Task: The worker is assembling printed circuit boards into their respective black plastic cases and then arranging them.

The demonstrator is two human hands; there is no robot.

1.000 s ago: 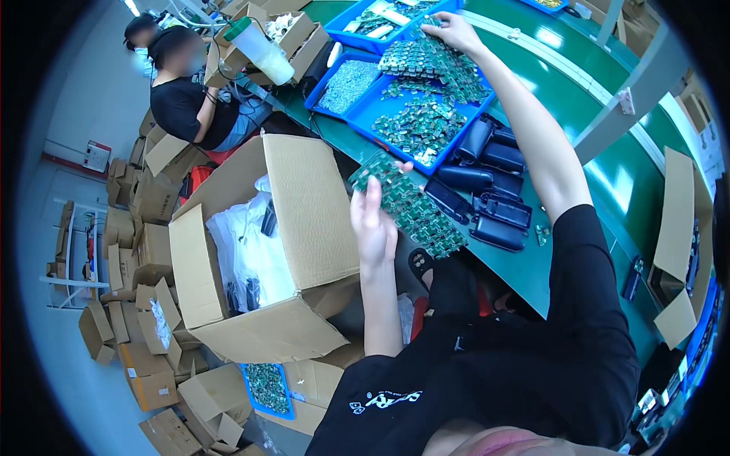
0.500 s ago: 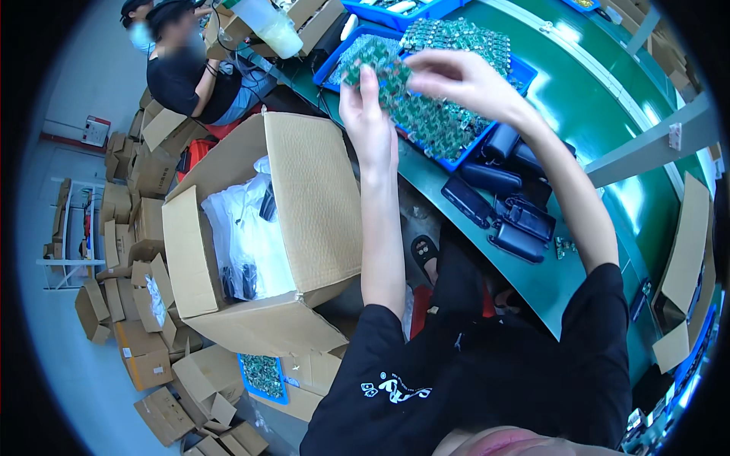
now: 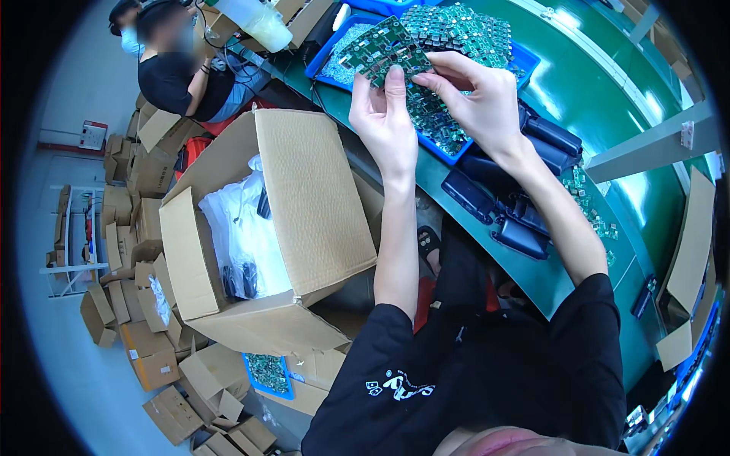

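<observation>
My left hand [image 3: 386, 125] grips the lower left edge of a green circuit board panel [image 3: 384, 47], thumb on its face. My right hand [image 3: 483, 102] pinches the same panel at its right edge between thumb and fingers. The panel is tilted up toward me, above a blue tray [image 3: 458, 156] full of loose green circuit boards [image 3: 437, 121]. More boards lie stacked [image 3: 468, 30] behind my hands. Dark zipped cases [image 3: 521, 238] lie on the green table by my right forearm.
Small board pieces [image 3: 589, 201] are scattered right of my forearm. An open cardboard box [image 3: 315, 197] with white plastic stands at my left. A grey post [image 3: 654, 144] rises at the right. Another person [image 3: 163, 76] sits at the far left, near cardboard boxes.
My right hand has come in from above and closed on the panel's right edge. My left hand has shifted slightly right and down. My right forearm has moved left, uncovering the scattered pieces.
</observation>
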